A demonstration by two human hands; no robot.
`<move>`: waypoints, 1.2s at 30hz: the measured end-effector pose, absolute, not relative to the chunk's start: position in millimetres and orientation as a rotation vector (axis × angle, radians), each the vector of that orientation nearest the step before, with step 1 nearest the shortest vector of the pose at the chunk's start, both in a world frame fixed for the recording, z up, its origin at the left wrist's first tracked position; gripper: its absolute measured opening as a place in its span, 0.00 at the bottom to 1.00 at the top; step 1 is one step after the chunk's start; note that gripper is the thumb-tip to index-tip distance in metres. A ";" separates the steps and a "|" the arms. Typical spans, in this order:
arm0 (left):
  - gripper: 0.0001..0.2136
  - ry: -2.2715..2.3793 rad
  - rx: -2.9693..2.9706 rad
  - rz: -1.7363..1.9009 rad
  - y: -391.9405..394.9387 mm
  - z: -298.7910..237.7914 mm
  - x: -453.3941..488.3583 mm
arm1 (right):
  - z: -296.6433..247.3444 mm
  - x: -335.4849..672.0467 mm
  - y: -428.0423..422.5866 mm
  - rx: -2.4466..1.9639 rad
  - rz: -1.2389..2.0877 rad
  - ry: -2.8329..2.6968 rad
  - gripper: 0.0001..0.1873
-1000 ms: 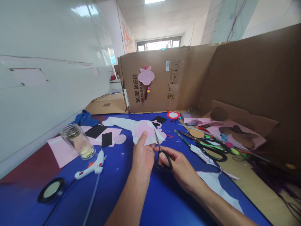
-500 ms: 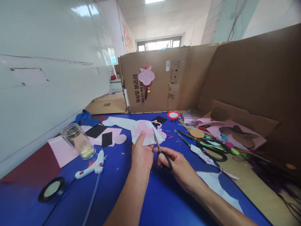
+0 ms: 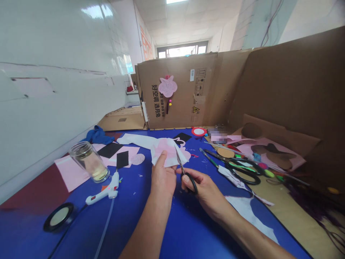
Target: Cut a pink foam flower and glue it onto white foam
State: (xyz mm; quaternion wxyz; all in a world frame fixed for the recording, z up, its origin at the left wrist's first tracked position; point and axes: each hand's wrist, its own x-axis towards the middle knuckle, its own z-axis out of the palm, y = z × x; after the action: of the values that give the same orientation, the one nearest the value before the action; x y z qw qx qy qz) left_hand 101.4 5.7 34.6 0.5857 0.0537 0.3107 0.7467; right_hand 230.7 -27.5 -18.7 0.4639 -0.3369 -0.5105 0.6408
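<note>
My left hand (image 3: pixel 164 181) pinches a piece of white cloth (image 3: pixel 156 158) over the middle of the table, thumb on top and fingers beneath. A pink shape (image 3: pixel 166 146) lies on or shows through that cloth. My right hand (image 3: pixel 206 192) has its fingers in the handles of black-handled scissors (image 3: pixel 192 182). Their blades reach up to the cloth's right part, at the right side of the pink shape. Just behind, partly hidden by the cloth, is a pink cut-out (image 3: pixel 185 153) with a curly outline.
On the left stand a glass jar (image 3: pixel 93 163), a white glue gun (image 3: pixel 107 190) with its cord, and a tape roll (image 3: pixel 59 217). Larger scissors (image 3: pixel 244 172), a brush (image 3: pixel 211 158) and scraps crowd the right. Cardboard panels (image 3: pixel 210 90) wall the back and right.
Very little differs. The cloth and my left hand have shifted slightly to the right, while the scissors stay at nearly the same place on the cloth.
</note>
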 end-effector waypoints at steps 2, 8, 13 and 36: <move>0.10 0.722 0.118 1.748 5.9 34.9 101.1 | -17.6 231.0 -28.0 -0.840 1.563 -1.261 0.33; 0.14 0.700 0.157 1.780 6.7 37.0 98.9 | -16.3 231.5 -27.2 -0.847 1.575 -1.278 0.33; 0.14 0.690 0.172 1.769 7.5 37.7 97.0 | -15.8 232.9 -26.1 -0.853 1.588 -1.278 0.36; 0.15 0.697 0.175 1.786 8.0 38.3 94.8 | -14.8 235.1 -27.3 -0.868 1.579 -1.268 0.36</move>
State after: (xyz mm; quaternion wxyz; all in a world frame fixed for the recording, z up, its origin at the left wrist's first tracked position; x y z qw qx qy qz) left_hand 94.8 8.0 38.3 0.5714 0.0746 0.2972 0.7613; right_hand 235.1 -27.3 -14.8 0.4521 -0.3514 -0.5135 0.6391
